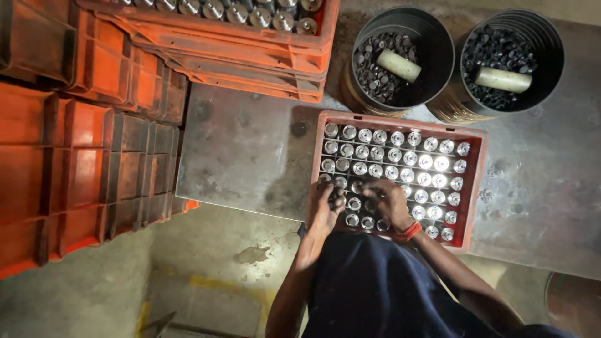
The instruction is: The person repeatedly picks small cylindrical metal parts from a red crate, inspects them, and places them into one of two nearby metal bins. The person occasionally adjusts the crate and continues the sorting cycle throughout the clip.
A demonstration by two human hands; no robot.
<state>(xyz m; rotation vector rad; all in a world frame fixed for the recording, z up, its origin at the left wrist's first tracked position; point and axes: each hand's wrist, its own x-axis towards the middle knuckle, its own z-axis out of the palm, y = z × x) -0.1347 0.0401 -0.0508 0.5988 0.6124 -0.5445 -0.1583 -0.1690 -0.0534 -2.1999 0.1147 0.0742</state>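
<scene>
Left hand: the left hand [323, 203] sits at the near left corner of the red plastic crate [477, 181], fingers curled shut around a clutch of small dark metal pieces [336, 196].
Right hand: the right hand [387, 199], with a red band at the wrist, rests palm down on the near rows of the crate, fingertips bent among the cylinders; whether it pinches one, I cannot tell.
Crate contents: shiny round steel cylinders [400, 156] stand upright in a grid, row upon row, filling most of the crate.
Crate position: on the grey steel table [244, 150], right of its middle, at the near edge against the person's body.
Handling: the cylinders look solid, stiff and heavy for their size, smooth and probably slippery; best gripped by the round sides near the top and lifted straight up.
Far side: two black round buckets [438, 50] of dark small parts, each with a pale cylindrical stick lying inside.
Left: stacked orange plastic crates [81, 125].
</scene>
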